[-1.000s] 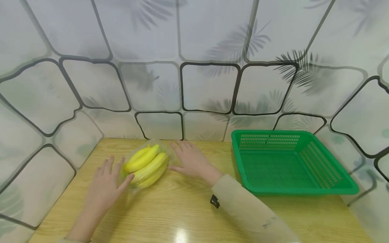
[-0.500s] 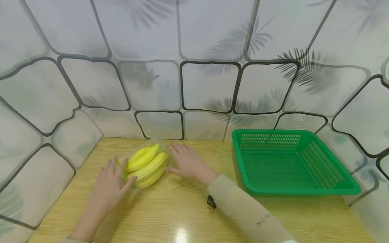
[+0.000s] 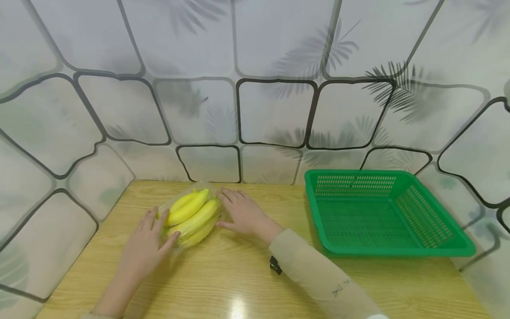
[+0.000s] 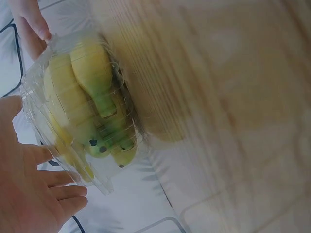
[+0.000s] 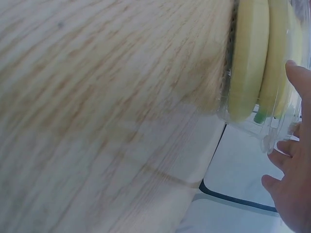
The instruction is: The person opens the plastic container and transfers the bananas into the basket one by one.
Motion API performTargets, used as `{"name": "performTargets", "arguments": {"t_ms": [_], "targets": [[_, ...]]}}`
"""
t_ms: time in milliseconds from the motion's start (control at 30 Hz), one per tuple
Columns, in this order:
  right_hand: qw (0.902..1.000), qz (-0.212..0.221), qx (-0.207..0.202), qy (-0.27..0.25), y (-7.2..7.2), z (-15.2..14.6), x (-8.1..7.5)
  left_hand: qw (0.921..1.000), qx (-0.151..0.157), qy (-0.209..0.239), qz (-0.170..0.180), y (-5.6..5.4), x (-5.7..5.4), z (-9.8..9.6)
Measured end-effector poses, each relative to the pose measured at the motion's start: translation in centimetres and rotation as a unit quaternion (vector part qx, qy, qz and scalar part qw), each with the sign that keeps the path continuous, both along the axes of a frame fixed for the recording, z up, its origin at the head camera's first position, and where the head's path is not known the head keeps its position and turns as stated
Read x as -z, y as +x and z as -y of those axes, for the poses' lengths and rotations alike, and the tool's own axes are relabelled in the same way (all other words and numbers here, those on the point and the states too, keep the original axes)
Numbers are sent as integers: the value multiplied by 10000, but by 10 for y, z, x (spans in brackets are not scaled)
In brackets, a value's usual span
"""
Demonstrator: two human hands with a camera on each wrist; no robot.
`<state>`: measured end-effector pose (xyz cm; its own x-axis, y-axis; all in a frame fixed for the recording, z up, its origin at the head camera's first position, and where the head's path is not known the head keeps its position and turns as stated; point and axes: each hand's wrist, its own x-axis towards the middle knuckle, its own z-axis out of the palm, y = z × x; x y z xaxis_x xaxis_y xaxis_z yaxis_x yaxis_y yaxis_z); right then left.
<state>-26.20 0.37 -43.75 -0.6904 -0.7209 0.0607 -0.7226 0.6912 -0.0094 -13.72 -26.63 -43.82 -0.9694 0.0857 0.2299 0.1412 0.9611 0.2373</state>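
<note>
A clear plastic clamshell (image 3: 204,184) holding several yellow bananas (image 3: 193,217) lies on the left part of the table. My left hand (image 3: 144,246) is at its left side, fingers spread and mostly straight, with the thumb over the near edge. In the left wrist view the fingers of this hand (image 4: 29,189) reach the lid's edge; green banana tips (image 4: 104,145) show through the plastic. My right hand (image 3: 247,215) is at the clamshell's right end, its fingertips right at the edge. The right wrist view shows its thumb (image 5: 297,75) against the clear side, fingers lightly bent.
A green plastic basket (image 3: 382,226) with slotted walls stands on the right of the wooden table (image 3: 223,279). Behind and beside the table are walls (image 3: 275,115) with a stone-and-leaf pattern. A small black item (image 3: 275,265) sits under the right sleeve.
My two hands have drawn slightly inward to the clamshell, the left moving right and the right moving left. The clamshell and basket stay in place, with only a slight camera shift.
</note>
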Motion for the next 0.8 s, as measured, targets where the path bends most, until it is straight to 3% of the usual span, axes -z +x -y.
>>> {"name": "performTargets", "arguments": {"t_ms": [300, 800], "targets": [[9998, 38, -57, -174, 2, -4, 1, 9999, 113, -90, -34, 0, -1, -1], [9996, -31, 6, -281, 7, -22, 5, 9988, 397, -283, 60, -13, 0, -9]]}}
